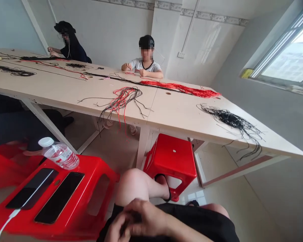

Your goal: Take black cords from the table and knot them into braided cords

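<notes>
My left hand (pixel 117 228) and my right hand (pixel 147 218) are together over my lap at the bottom of the view, above black clothing. The fingers of both are curled and overlap, and whatever lies between them is hidden. Beyond my knees, a loose bundle of black and red cords (pixel 121 99) hangs over the table's near edge. A tangle of black cord (pixel 229 119) lies further right, its ends drooping off the edge. Long red strands (pixel 181 88) stretch across the middle of the table.
The long table (pixel 176 114) crosses ahead. A red stool (pixel 175 154) stands below it. At left, another red stool (pixel 91 168) bears a water bottle (pixel 63 155) and two phones (pixel 59 198), one with a white cable. Two people (pixel 150 65) sit across the table.
</notes>
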Demonstrator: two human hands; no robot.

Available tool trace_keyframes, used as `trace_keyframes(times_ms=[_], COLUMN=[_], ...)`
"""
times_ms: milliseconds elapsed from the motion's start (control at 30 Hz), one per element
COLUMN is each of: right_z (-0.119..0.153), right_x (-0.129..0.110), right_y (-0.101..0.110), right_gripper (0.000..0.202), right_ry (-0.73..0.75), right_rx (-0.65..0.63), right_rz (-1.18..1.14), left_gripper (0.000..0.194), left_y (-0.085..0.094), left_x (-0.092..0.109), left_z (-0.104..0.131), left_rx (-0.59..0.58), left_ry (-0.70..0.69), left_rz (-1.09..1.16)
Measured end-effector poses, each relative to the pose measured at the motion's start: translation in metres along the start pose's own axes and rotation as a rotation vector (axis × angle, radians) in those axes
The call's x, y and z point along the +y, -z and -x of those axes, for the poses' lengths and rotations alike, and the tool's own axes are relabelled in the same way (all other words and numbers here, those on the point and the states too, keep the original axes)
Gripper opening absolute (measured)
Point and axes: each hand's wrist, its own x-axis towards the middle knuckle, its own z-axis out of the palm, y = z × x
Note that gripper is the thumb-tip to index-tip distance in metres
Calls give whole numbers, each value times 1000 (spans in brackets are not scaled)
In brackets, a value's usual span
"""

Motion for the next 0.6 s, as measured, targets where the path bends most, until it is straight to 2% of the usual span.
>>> trace_keyframes(times_ms=[33, 100, 133, 167, 267, 400, 467, 533, 600], right_z=[1, 6, 11, 18, 48, 95, 112, 124, 130], right_x=[5, 10, 11, 13, 12, -2, -11, -20, -27], right_y=[0, 8, 14, 21, 40, 62, 70, 73, 71], right_gripper=[46, 37, 32, 28, 27, 29, 24, 16, 12], right_ry=[-37, -107, -98, -93, -43, 15, 59, 139, 213], right_rx=[52, 160, 107, 125, 161, 305, 447, 693, 930], right_rz=[-27, -89, -124, -157, -159, -85, 18, 173, 227], left_gripper=[14, 18, 23, 25, 23, 23, 20, 17, 11], left_y=[1, -2, -5, -9, -23, -42, -52, -62, -74], left_x=[9, 29, 39, 49, 73, 110, 131, 150, 167], left_z=[2, 2, 2, 2, 11, 34, 40, 37, 31], left_rx=[-6, -11, -4, -22, -129, -260, -317, -320, -301], left_ry=[-45, -33, -11, 7, 75, 193, 280, 329, 331], left_rz=[4, -19, -14, 14, 198, 333, 428, 476, 510])
